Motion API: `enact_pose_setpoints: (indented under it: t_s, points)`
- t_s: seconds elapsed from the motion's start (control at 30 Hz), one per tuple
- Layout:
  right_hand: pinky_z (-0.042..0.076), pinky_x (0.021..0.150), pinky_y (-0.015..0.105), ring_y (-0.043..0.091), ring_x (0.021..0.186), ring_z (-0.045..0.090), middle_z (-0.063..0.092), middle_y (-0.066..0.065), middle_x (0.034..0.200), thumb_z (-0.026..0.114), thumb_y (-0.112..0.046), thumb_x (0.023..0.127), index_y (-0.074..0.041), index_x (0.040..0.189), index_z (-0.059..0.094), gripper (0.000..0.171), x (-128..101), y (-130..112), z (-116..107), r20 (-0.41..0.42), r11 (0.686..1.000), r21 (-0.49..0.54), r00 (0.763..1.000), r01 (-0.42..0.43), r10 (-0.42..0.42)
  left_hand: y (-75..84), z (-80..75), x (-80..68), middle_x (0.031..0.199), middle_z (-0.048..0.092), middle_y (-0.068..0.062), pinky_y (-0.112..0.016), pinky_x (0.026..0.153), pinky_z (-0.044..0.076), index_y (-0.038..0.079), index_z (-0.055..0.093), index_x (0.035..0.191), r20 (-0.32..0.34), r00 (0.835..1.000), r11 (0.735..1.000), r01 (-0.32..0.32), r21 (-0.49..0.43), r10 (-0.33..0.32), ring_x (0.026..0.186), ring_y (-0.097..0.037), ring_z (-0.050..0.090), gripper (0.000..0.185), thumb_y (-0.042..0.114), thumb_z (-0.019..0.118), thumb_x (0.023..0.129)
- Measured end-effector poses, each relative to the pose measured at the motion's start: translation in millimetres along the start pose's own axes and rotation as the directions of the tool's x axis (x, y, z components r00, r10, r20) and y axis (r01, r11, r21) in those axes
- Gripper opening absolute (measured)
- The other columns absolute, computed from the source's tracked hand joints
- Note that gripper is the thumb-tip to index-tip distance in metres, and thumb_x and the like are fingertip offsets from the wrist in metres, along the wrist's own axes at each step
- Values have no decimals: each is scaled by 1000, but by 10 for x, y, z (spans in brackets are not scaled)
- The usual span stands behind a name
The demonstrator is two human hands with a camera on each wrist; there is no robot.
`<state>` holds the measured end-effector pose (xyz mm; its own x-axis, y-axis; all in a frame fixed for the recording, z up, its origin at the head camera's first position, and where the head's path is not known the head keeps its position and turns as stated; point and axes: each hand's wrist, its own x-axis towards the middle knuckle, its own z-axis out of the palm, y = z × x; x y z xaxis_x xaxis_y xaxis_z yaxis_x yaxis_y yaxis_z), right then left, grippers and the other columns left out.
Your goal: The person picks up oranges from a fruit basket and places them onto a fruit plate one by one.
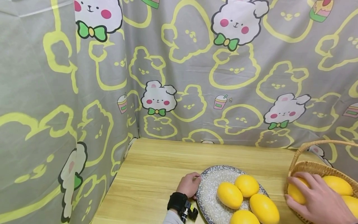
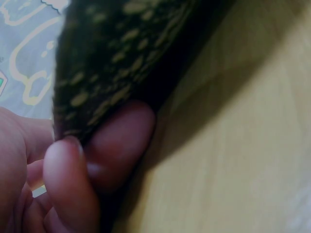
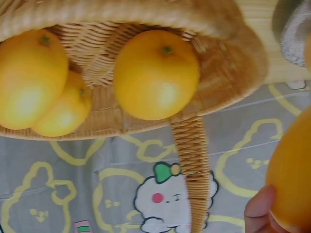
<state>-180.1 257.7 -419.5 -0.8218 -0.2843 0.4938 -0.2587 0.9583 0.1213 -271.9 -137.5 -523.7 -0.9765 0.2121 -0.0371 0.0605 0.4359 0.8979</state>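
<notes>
Right hand (image 1: 316,196) grips a basket (image 1: 313,168) lemon (image 1: 296,192); left hand (image 1: 188,185) pinches the plate (image 1: 207,196).

the right hand (image 1: 317,199) hides most of one lemon (image 1: 296,192), and the frame edge cuts the basket (image 1: 310,168).

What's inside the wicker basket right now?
The wicker basket holds yellow fruits; three show in the right wrist view. The right hand grips another at the rim. The hand hides whatever lies beneath it.
</notes>
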Motion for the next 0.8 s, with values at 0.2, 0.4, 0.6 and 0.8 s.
enact_pose_setpoints:
  t_s: [0.2,0.4,0.6,0.8]
  points:
    - [52,61,47,30,97,57,64,7,114,91,-46,66,-25,106,71,50,16,-172,-11,0,998,22,998,58,-58,10,-12,-9,84,73,-4,-25,38,47,11,70,128,2,1000,1000,-3,2,3,37,-9,49,31,28,55,107]
    - [51,61,41,24,96,58,66,1,111,94,-45,63,-28,104,70,50,17,-300,-27,-40,994,34,994,105,-103,5,-3,7,85,74,-5,-25,38,47,11,69,129,3,1000,1000,1,-7,-1,37,-10,49,31,28,55,107]
    - [45,54,32,21,90,58,66,-3,107,93,-43,61,-30,102,70,49,28,-397,-56,-98,987,46,984,152,-147,12,-2,7,87,74,-6,-25,38,47,11,70,129,-4,1000,1000,1,-4,-1,37,-9,49,31,28,55,107]
    - [40,54,26,13,84,52,65,-5,108,93,-48,58,-31,102,70,52,9,-499,-77,-151,971,62,964,232,-220,30,-20,-22,87,74,-5,-24,38,46,11,69,129,4,1000,1000,6,-6,-6,38,-9,49,32,28,55,107]
